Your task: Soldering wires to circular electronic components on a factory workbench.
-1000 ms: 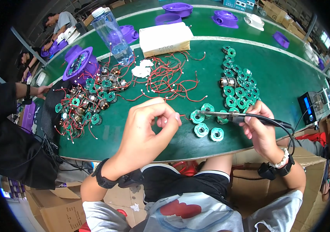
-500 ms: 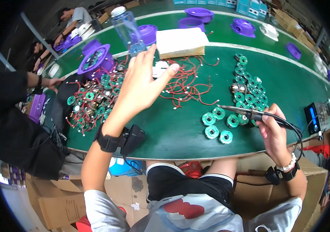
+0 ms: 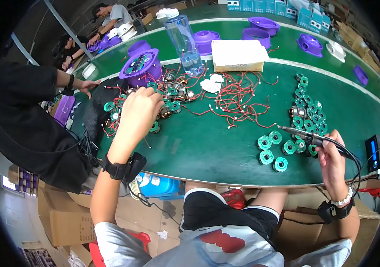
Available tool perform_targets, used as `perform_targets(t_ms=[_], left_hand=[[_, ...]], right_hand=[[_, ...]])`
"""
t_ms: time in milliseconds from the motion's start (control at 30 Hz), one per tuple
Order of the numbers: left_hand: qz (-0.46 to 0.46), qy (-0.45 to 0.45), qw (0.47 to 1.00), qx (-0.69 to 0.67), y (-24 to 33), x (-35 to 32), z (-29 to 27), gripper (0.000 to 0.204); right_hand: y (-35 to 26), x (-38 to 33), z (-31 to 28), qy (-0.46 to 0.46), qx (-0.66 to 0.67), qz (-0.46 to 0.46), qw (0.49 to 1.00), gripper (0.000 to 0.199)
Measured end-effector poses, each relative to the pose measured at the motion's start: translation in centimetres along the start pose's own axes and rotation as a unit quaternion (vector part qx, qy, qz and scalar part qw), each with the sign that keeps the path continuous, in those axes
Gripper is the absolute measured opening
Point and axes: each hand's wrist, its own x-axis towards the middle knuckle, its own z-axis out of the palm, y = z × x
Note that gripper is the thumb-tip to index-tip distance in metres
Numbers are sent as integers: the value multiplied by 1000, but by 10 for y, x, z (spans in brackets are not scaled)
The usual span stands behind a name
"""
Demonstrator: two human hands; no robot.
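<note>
My left hand (image 3: 138, 111) reaches into a pile of small motors with round green circuit boards and red wires (image 3: 172, 91). Its fingers are bent together and the tips are hidden, so whatever they pinch cannot be made out. In my right hand (image 3: 333, 163) is a soldering iron (image 3: 311, 137), held like a pen with its tip pointing left. Several round green boards (image 3: 266, 156) lie just below the iron's tip, and a longer cluster of them (image 3: 308, 113) runs up the table beyond it. Loose red wires (image 3: 239, 100) are spread between the two groups.
A purple housing (image 3: 143, 71), a clear water bottle (image 3: 184, 42) and a white box (image 3: 239, 55) stand behind the pile. A soldering station (image 3: 377, 153) sits at the right edge. At the left, a co-worker's arm (image 3: 72, 82) rests near dark mesh cloth.
My left hand has come down and left from near the bottle to the motor pile, its spread fingers now bent together. The view has shifted; my right hand still holds the soldering iron.
</note>
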Motion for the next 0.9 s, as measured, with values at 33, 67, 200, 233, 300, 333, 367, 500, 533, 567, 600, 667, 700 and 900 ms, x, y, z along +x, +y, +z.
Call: perform_targets(t_ms=[33,67,200,233,300,333,367,500,533,567,600,667,700,900], left_hand=[[-1,21,999,-50,1,-1,0,15],[0,53,994,-101,4,-3,0,21],[-104,8,970,-219,10,4,11,29],[-103,9,970,-220,9,7,11,29],[-112,-5,927,-357,7,11,10,22],[-111,-4,928,-357,4,11,9,22],[-117,5,918,-379,-1,11,9,18],[-157,51,871,-463,-8,14,-6,11],[-153,65,852,-496,-9,16,-9,12],[-149,79,832,-529,-9,17,-13,13],[-139,92,828,-536,-8,19,-21,14],[-116,152,802,-565,-2,28,-32,13],[-104,175,794,-573,3,34,-36,13],[-40,78,764,-639,77,47,-61,9]], right_hand=[[0,1,0,1,-2,0,1000,13],[1,1,0,1,-1,-1,1000,13],[1,1,1,10,4,-6,1000,13],[0,1,0,10,7,-4,1000,13],[1,2,-2,6,10,-6,1000,13],[1,3,-3,1,14,-8,1000,13],[1,3,-4,2,16,-9,1000,13],[-1,4,-5,24,14,-6,1000,14],[-1,4,-4,28,14,-2,999,14],[-1,4,-4,31,15,-2,999,14],[-1,4,-4,27,19,-3,999,14],[-4,3,-4,31,18,-6,999,14],[-5,3,-6,30,18,-5,999,15],[-8,9,-11,53,31,-28,998,17]])
